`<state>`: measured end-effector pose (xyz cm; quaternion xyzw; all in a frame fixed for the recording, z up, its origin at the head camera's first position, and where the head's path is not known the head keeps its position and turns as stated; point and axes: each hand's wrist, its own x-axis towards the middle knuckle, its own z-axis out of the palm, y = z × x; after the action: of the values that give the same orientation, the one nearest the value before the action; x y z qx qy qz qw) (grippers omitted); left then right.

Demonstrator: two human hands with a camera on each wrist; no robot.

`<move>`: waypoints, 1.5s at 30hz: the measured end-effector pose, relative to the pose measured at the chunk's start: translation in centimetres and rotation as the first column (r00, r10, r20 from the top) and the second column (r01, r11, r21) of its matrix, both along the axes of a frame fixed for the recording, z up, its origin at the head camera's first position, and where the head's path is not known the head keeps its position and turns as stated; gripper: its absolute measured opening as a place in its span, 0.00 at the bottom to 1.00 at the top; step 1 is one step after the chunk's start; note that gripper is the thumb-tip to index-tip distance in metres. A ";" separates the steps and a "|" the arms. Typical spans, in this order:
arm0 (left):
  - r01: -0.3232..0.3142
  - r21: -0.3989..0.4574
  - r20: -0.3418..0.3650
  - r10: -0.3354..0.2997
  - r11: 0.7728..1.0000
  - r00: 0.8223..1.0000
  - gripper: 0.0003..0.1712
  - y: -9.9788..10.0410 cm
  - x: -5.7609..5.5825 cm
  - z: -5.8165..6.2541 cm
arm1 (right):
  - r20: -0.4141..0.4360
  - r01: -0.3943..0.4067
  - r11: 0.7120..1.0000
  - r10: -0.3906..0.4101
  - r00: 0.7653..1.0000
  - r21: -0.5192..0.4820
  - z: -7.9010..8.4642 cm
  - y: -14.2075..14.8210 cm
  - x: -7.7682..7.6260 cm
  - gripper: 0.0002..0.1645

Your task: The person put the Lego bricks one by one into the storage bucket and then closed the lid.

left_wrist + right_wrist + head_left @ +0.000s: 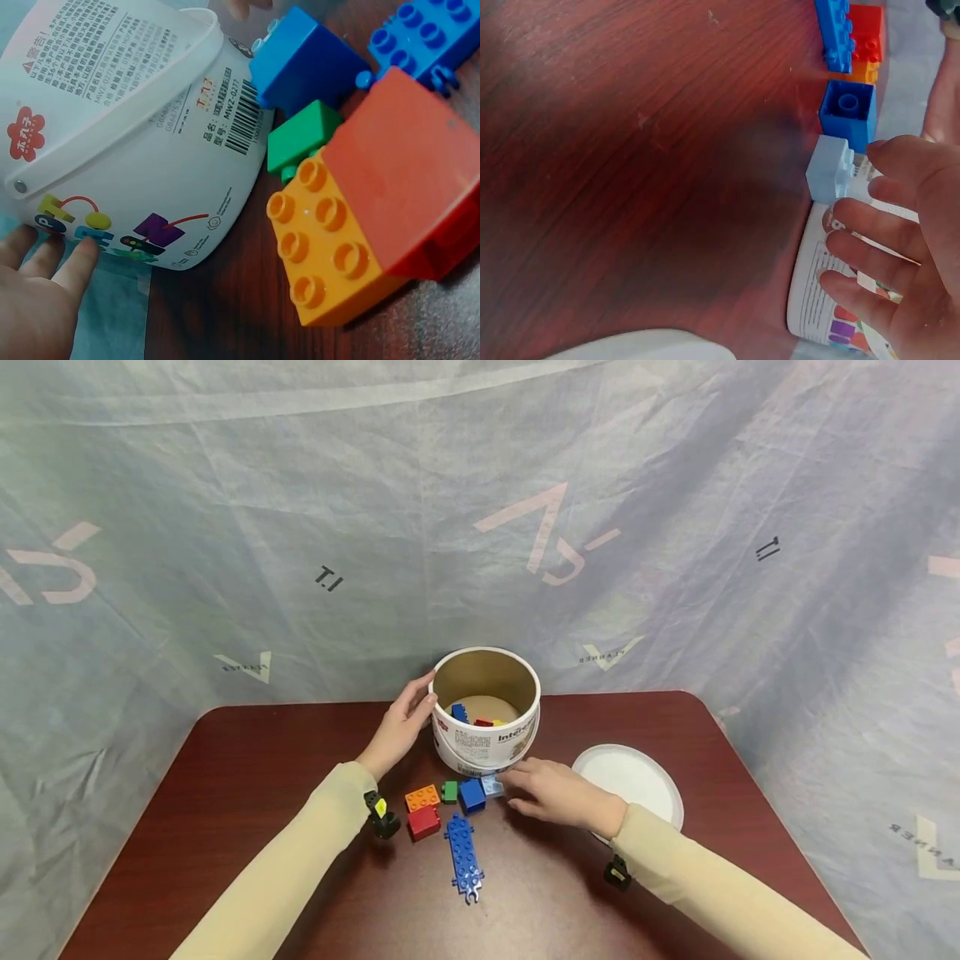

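Observation:
My left hand (399,728) rests its outstretched fingers against the left side of a white toy bucket (471,742), which stands upright with its mouth uncovered. At the bucket's front right, my right hand (557,793) is beside a light blue brick (492,786). Its fingers (870,262) are spread loosely near the bucket wall, with nothing gripped. Along the bucket's front lie a blue brick (472,797), a small green brick (449,791), an orange brick (330,247) and a red brick (424,824). A long blue wheel-base piece (464,857) lies nearer the person.
A round white lid (630,781) lies on the dark red table (247,793), right of the bucket and partly behind the right forearm. Several bricks, including a blue one (460,713), are inside the bucket. A grey printed curtain (420,527) hangs behind the table.

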<state>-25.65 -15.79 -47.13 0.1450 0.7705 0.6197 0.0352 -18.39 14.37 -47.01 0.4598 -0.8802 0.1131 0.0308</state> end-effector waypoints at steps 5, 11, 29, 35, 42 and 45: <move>0.014 0.027 0.013 -0.014 1.000 1.000 0.33 0.2 0.1 0.3 | 0.004 0.009 1.000 -0.009 1.000 0.027 -0.4 -0.4 -0.2 0.24; 0.009 0.018 0.024 -0.009 1.000 1.000 0.33 0.2 0.4 0.4 | 0.034 0.032 0.996 -0.035 0.999 0.085 -1.2 -0.5 -0.2 0.27; 0.002 0.053 0.007 -0.003 0.999 1.000 0.32 0.3 0.3 0.1 | -0.030 0.052 0.996 -0.050 0.998 0.066 -1.7 -1.4 0.0 0.23; 0.001 0.066 0.007 -0.002 0.998 1.000 0.32 0.4 0.3 0.2 | -0.035 0.065 0.996 -0.063 0.997 0.055 -1.5 -1.5 0.2 0.18; -0.005 0.051 0.015 0.005 0.999 1.000 0.32 0.4 0.3 0.4 | -0.026 0.067 0.995 -0.065 0.998 0.076 -1.1 -1.2 0.5 0.17; 0.000 0.055 0.015 -0.001 0.998 1.000 0.32 0.5 0.6 1.1 | -0.034 0.059 0.996 -0.056 0.998 0.073 -0.6 -0.8 0.4 0.17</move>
<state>-25.04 -15.27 -46.07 0.1415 0.7528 0.6418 0.0370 -17.98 13.54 -47.62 0.4369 -0.8961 0.0722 0.0312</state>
